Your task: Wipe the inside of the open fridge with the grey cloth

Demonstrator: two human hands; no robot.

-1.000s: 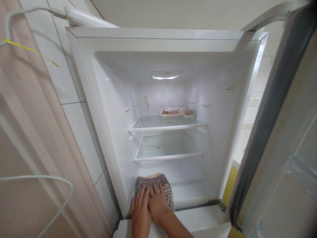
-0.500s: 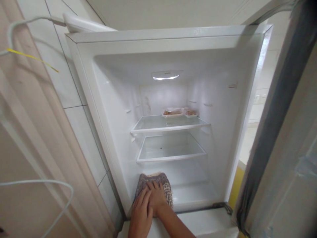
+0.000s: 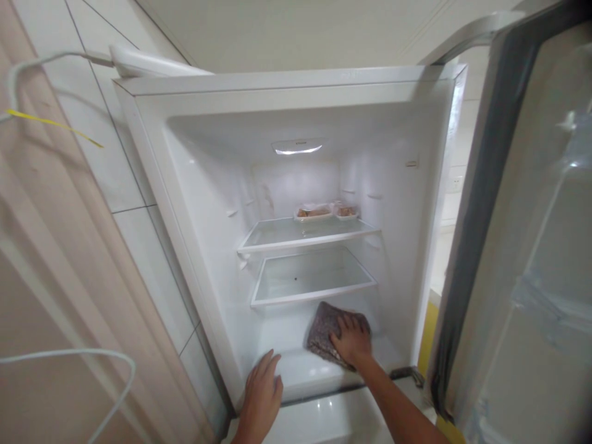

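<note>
An open white fridge (image 3: 194, 203) fills the view, its light on. My right hand (image 3: 351, 338) presses flat on a grey-brown patterned cloth (image 3: 324, 330) lying on the fridge's bottom floor, toward the right side. My left hand (image 3: 261, 388) rests with fingers spread on the front lip of that floor, at the left, holding nothing. Two glass shelves (image 3: 305, 234) sit above. At the back of the upper shelf stand two wrapped food trays (image 3: 314, 213).
The fridge door (image 3: 522, 246) stands open at the right, its dark seal facing me. A tiled wall (image 3: 115, 154) and a pale panel with white cables (image 3: 92, 364) run along the left. A white device (image 3: 148, 61) lies on top of the fridge.
My right hand slid the cloth from the front left of the fridge floor to the right and further in. My left hand came off the cloth and now rests on the front lip.
</note>
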